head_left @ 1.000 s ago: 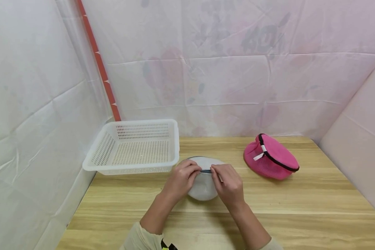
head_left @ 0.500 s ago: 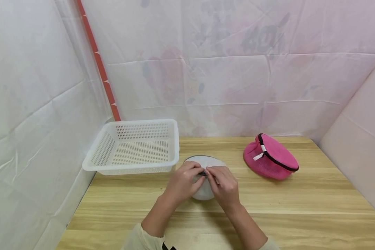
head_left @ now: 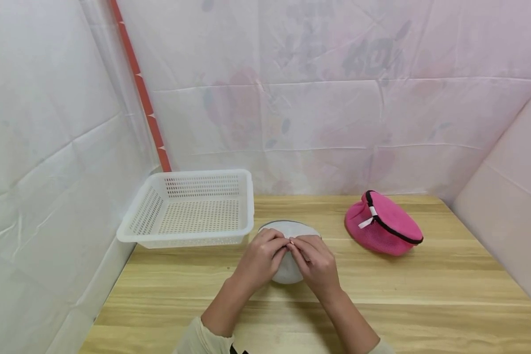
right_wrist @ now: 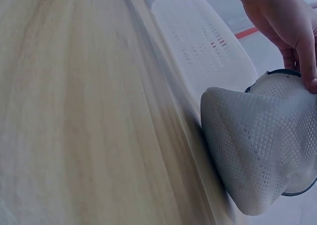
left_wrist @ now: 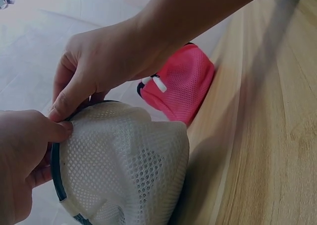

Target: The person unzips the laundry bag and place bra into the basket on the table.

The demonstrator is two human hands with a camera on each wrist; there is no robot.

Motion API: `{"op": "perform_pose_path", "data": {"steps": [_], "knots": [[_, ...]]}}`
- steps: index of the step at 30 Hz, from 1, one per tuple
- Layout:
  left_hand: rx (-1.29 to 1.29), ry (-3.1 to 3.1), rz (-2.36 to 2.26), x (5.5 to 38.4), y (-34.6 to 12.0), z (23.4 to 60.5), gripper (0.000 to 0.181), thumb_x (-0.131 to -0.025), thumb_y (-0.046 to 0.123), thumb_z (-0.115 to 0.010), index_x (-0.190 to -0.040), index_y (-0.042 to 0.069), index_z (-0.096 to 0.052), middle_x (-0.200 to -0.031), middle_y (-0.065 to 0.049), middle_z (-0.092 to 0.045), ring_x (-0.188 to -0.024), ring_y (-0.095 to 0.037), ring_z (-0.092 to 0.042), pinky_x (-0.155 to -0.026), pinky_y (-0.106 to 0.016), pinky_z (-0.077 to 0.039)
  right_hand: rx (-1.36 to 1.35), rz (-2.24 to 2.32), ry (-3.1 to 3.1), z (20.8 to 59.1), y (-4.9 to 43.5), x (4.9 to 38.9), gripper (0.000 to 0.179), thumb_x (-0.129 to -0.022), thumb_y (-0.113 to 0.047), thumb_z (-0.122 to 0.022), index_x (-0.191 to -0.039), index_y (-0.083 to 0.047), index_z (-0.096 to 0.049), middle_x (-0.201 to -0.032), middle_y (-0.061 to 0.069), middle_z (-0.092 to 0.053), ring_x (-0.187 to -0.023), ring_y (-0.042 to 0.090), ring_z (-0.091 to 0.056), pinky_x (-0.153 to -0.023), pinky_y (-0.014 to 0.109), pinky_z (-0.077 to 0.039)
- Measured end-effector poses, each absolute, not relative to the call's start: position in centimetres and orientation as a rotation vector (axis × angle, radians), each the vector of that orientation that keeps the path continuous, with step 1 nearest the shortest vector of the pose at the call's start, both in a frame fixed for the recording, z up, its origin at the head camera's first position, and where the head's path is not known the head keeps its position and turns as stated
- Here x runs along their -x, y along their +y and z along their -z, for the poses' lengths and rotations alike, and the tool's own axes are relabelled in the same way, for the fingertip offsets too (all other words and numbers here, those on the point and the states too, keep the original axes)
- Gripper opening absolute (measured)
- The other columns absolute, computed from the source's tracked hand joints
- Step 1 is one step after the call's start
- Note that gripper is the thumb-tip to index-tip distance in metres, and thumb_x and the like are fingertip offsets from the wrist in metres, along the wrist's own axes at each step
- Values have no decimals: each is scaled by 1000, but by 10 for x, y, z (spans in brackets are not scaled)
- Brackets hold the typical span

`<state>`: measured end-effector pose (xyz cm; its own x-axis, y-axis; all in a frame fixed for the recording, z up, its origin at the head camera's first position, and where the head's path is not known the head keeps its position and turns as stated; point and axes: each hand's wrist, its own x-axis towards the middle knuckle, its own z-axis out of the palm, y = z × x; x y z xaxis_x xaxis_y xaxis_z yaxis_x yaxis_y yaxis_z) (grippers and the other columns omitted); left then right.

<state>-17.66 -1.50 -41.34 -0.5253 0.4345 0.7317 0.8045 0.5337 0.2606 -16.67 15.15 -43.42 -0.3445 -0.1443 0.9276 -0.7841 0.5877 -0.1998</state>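
Observation:
A white mesh laundry bag [head_left: 287,273] with a dark zipped rim sits on the table in front of the person. My left hand [head_left: 257,259] pinches that rim from the left between thumb and fingers. Close against it, my right hand [head_left: 319,265] pinches the same stretch of rim, so the fingertips of both meet at the near side. The left wrist view shows the bag's rim [left_wrist: 57,173] standing on edge and its mesh side sagging in folds. Whatever lies right under the fingertips is hidden.
A pink mesh laundry bag [head_left: 398,219] with black trim and a white tab lies to the right on the wooden table [head_left: 425,305]. At the back left stands a white plastic basket [head_left: 186,240] with slotted walls. Pale sheeting [head_left: 318,113] walls the table in.
Both hands have drawn together along the rim, the right one shifting left until the fingertips meet. The dark rim between them is now covered. The pink bag and the basket stay put.

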Motion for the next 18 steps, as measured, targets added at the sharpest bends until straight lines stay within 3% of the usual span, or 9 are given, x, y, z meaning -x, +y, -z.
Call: {"op": "perform_pose_path", "data": {"steps": [14, 18], "knots": [[1007, -2189, 819, 176, -17, 412, 6, -85, 7, -76, -90, 10, -75, -89, 1, -66, -86, -13, -62, -77, -20, -53, -726, -761, -1871, 431, 151, 164, 21, -96, -16, -63, -90, 0, -74, -85, 6, -72, -77, 20, -67, -68, 30, -57], [1012, -2188, 808, 176, -17, 412, 7, -84, 6, -76, -89, 10, -75, -86, 2, -65, -81, -11, -60, -73, -19, -51, -716, -766, -1851, 432, 151, 165, 20, -96, -15, -62, -89, 0, -74, -85, 6, -72, -77, 20, -67, -67, 30, -56]]}}
